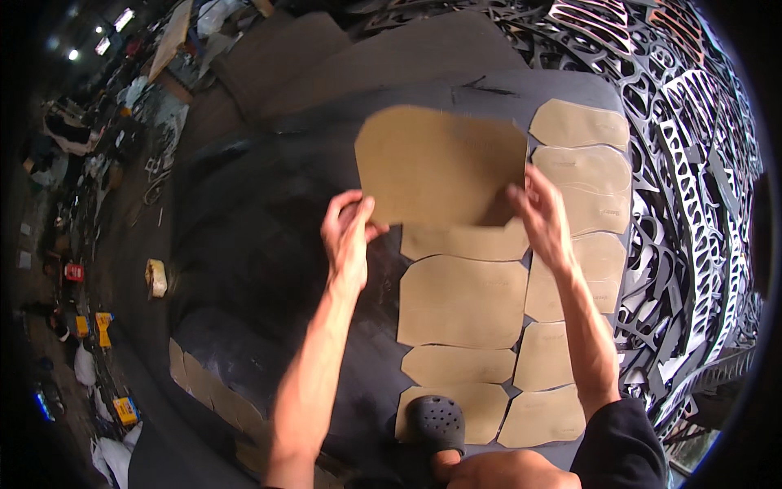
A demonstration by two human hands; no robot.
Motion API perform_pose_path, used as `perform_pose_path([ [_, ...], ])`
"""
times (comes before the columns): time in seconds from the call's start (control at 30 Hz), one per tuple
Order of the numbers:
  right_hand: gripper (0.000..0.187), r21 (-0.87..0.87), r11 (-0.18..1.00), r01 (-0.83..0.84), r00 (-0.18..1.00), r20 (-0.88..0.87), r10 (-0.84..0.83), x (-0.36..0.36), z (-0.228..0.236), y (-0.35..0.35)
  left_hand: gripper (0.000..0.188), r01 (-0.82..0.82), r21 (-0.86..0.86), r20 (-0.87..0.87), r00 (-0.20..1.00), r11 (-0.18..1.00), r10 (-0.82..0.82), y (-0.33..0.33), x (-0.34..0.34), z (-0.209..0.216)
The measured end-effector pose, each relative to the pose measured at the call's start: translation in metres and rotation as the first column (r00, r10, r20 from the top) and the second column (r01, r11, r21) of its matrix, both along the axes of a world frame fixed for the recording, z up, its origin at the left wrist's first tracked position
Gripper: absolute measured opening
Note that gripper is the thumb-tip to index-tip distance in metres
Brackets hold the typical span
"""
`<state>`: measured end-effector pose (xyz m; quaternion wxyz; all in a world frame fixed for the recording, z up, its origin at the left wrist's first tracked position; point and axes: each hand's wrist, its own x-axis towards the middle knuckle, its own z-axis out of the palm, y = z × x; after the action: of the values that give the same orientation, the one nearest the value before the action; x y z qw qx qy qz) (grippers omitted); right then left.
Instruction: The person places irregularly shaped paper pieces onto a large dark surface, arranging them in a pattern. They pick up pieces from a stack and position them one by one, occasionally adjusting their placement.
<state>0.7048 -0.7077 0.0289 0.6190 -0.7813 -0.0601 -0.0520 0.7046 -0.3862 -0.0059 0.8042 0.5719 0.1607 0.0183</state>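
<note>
A tan cardboard template with rounded, cut corners is held up by both hands above the dark sheet. My left hand pinches its lower left corner. My right hand grips its right edge, with the fingertips partly behind or blurred against it. Beneath it, a column of similar tan templates lies flat on the sheet, the top one partly hidden by the held piece. A second column of templates runs along the right, partly covered by my right forearm.
Cut-out dark scrap webbing is heaped at the right. My foot in a dark clog rests on a template. Tan pieces lie at the lower left. A tape roll sits on the left, near cluttered floor. Dark sheets are stacked behind.
</note>
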Motion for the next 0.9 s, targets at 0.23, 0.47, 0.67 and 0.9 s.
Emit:
perform_pose_path([
  [0.23,0.037,-0.335,0.913,0.235,0.972,0.076,-0.222,0.124,0.003,-0.044,0.023,0.054,0.288,-0.096,0.995,0.956,-0.027,-0.045,0.139,-0.022],
  [0.47,0.034,-0.46,0.853,0.248,0.968,0.074,-0.241,0.129,-0.013,-0.052,0.025,0.173,0.468,-0.17,0.98,0.867,-0.103,-0.042,0.15,-0.023],
  [0.67,0.036,-0.507,0.806,0.305,0.952,0.156,-0.262,0.129,-0.027,-0.049,0.022,0.111,0.478,-0.148,0.988,0.871,-0.045,-0.047,0.147,-0.027],
  [0.9,0.041,-0.6,0.703,0.383,0.921,0.192,-0.339,0.124,-0.016,-0.033,0.023,0.122,0.552,-0.144,0.988,0.825,-0.05,-0.054,0.147,-0.024],
])
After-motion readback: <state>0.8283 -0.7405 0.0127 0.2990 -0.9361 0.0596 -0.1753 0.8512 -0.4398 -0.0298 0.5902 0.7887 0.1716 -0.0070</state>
